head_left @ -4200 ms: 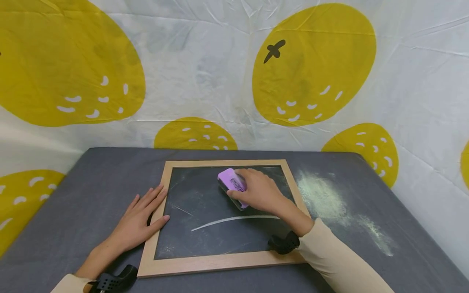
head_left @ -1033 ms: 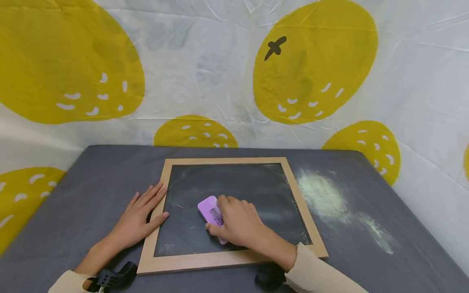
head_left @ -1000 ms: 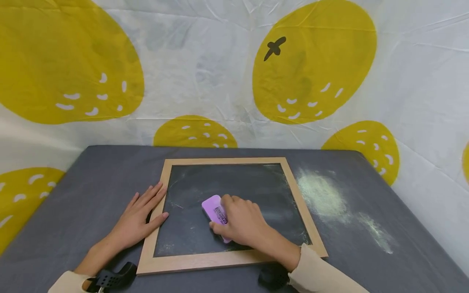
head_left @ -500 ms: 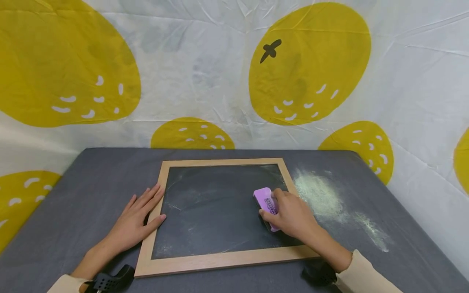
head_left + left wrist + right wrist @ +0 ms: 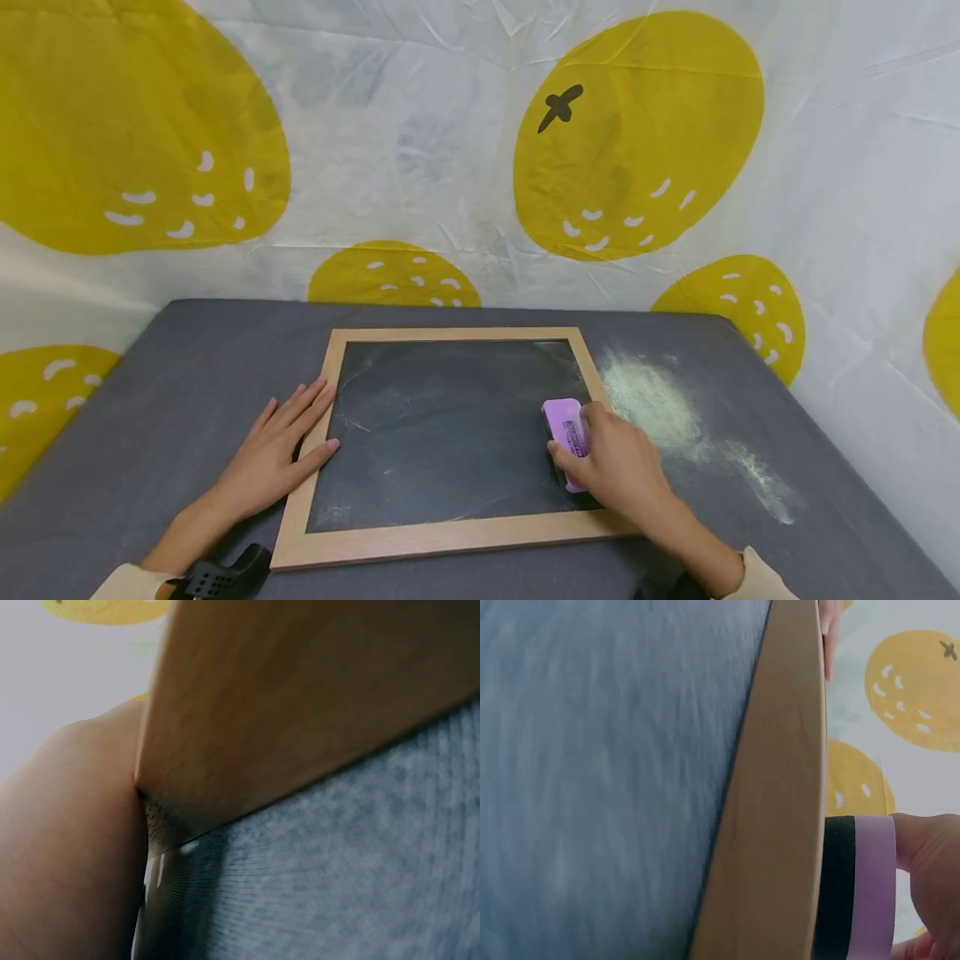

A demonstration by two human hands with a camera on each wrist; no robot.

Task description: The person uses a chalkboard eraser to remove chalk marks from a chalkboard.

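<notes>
A chalkboard point(image 5: 450, 433) in a pale wooden frame lies on the grey table. My left hand point(image 5: 270, 458) is spread flat, fingertips and thumb resting on the frame's left side. Near the board's right side, my right hand point(image 5: 622, 458) grips a purple eraser point(image 5: 564, 425) between thumb and fingers. In the right wrist view the eraser's dark felt point(image 5: 836, 889) faces the board, beyond the frame edge point(image 5: 780, 787). Faint chalk smears and short scratches show on the dark surface. The left wrist view has the side of the frame point(image 5: 300, 690) close up beside the left hand point(image 5: 75, 840).
Pale chalk dust point(image 5: 652, 400) is spread on the grey tablecloth point(image 5: 210, 367) right of the board, with a smaller streak point(image 5: 761, 483) nearer. Behind the table hangs a white cloth point(image 5: 405, 125) printed with yellow fruit.
The white chalk line seen on the board earlier is gone. My right hand has moved the eraser down-left, then across to the board's right side. The left hand has stayed at the frame.
</notes>
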